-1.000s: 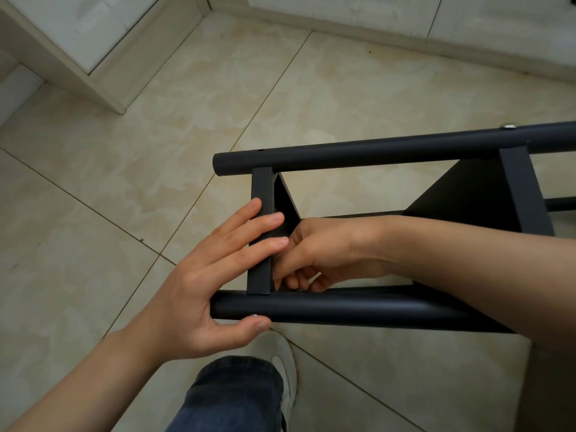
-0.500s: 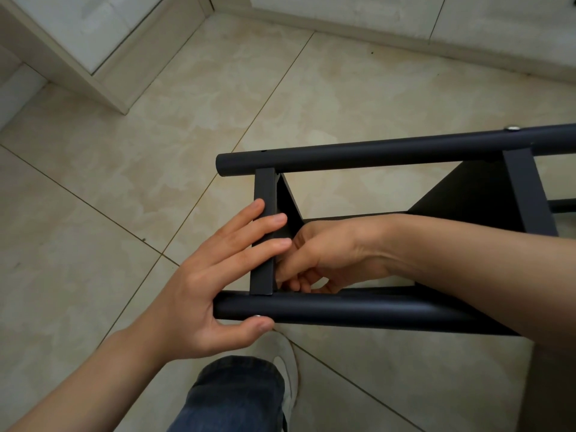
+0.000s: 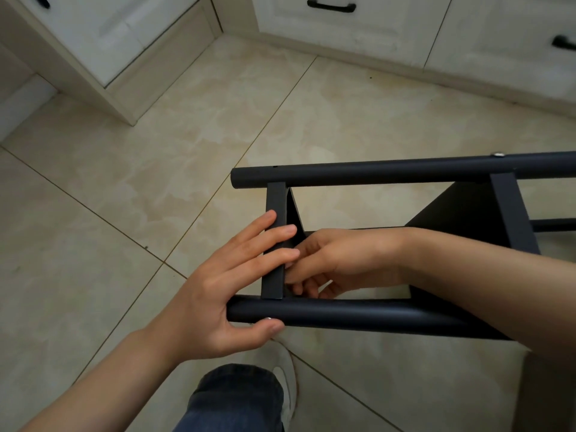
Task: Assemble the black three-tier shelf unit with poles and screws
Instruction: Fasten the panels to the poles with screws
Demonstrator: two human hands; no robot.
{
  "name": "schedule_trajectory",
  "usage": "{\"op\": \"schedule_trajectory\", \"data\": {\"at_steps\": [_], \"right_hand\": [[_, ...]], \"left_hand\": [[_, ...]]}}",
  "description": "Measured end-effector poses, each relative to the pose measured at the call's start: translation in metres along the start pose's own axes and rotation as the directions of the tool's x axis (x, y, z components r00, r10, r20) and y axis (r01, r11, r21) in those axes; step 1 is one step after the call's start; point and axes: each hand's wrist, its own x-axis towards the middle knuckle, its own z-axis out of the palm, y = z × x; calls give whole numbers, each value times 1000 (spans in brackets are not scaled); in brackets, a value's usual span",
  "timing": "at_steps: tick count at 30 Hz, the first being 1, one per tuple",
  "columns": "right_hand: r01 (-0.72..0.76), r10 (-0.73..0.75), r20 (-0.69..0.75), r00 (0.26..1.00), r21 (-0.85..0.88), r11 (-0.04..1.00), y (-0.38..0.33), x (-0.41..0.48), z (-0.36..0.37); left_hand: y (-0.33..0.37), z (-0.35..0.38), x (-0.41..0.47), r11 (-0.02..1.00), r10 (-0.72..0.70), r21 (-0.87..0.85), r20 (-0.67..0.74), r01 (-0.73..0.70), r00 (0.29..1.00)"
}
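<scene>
The black shelf unit lies on its side on the tiled floor. Its far pole (image 3: 405,173) carries a silver screw (image 3: 497,155), and the near pole (image 3: 358,314) runs parallel below it. An end shelf panel (image 3: 276,198) and a second shelf panel (image 3: 511,210) span between them. My left hand (image 3: 218,294) lays straight fingers across the end panel's edge, while its thumb hooks under the near pole's end and presses a silver screw head (image 3: 267,319). My right hand (image 3: 339,260) reaches inside the frame, fingers curled at the corner of panel and near pole. Whatever its fingertips hold is hidden.
White cabinets with black handles (image 3: 332,6) line the back and the left side (image 3: 103,35). My jeans leg (image 3: 233,397) and white shoe (image 3: 285,369) are just below the near pole. Beige floor tiles (image 3: 124,182) spread to the left.
The view has tilted up, so the cabinets show and the shelf sits lower in frame. Both hands stay at the same corner; the right fingers shifted slightly.
</scene>
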Motion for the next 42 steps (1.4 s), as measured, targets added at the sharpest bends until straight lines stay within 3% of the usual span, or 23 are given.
{"op": "schedule_trajectory", "data": {"at_steps": [4,7,12,20,24,27,28,32,36,42], "right_hand": [[8,-9,-35,999,-56,998,-6,-16,1],[-31,4,-133,991,-203,979,-10,-30,4],[-144,-52,-331,942,-540,829,-10,-63,16],[-316,-138,-517,845,-691,650,11,-114,36],[-347,-182,-546,818,-721,600,20,-123,45],[-371,-202,-553,808,-745,555,25,-124,51],[-378,-208,-554,806,-752,540,26,-125,53],[-397,-221,-564,795,-760,515,28,-127,55],[-415,-233,-579,781,-761,499,29,-126,55],[-461,-267,-614,743,-758,462,27,-122,49]], "left_hand": [[4,-3,2,1000,-14,8,9,14,1000],[8,-5,3,999,-46,-9,13,46,999],[18,-8,2,992,-121,-36,34,122,992],[40,1,-9,927,-353,-163,-74,338,933],[48,14,-23,701,-633,-495,-100,514,767],[48,21,-24,444,-788,-622,72,645,612],[48,21,-24,397,-792,-628,134,669,596],[48,5,-23,380,-708,-589,311,713,634],[49,-3,-18,216,-706,-665,400,715,585],[52,5,-6,-71,-761,-827,406,558,506]]}}
